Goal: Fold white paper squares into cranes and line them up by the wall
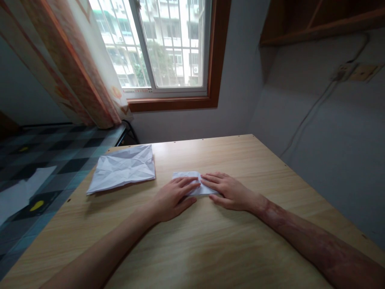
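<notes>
A small folded sheet of white paper (196, 192) lies flat on the wooden table (198, 249). My left hand (177, 196) rests on its left part, fingers stretched out and pointing right. From the other side my right hand (225, 189) lies on its right part, palm down with fingers extended. The fingertips of both hands almost meet over the middle of the paper and cover much of it. Farther left on the table is a stack of creased white paper (124, 166), apart from both hands.
Left of the table is a bed with a checked cover (81, 138), with loose white paper (27, 190) on it. A window (177, 48) with a curtain (75, 60) is behind. On the right wall are a shelf (325, 30), a socket (363, 72) and a hanging cord (309, 108).
</notes>
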`<state>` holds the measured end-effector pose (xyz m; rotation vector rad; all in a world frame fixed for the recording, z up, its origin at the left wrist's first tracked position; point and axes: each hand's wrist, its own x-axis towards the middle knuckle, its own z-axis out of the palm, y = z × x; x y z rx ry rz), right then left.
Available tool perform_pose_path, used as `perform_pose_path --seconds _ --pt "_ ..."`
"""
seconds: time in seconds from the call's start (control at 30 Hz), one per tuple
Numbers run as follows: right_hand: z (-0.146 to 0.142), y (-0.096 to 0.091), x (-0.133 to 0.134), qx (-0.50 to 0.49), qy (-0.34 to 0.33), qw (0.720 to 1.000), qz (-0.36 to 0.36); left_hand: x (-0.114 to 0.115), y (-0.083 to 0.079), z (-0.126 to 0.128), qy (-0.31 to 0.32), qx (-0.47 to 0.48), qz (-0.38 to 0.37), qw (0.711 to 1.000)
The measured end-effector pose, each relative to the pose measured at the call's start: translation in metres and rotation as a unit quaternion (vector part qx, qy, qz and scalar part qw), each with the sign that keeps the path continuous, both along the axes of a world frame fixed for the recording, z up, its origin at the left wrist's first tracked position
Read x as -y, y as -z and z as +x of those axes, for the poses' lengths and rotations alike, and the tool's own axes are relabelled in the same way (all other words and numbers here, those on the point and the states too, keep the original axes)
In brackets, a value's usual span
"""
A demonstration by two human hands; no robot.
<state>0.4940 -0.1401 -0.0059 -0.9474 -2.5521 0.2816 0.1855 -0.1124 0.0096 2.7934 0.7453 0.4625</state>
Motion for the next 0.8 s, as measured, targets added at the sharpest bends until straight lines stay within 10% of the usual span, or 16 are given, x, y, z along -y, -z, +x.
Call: perform_pose_path --seconds 0.8 --pt "0.004 0.004 0.001 -0.248 -0.110 0.962 -0.034 0.002 0.003 0.008 -0.032 -0.029 0.103 0.994"
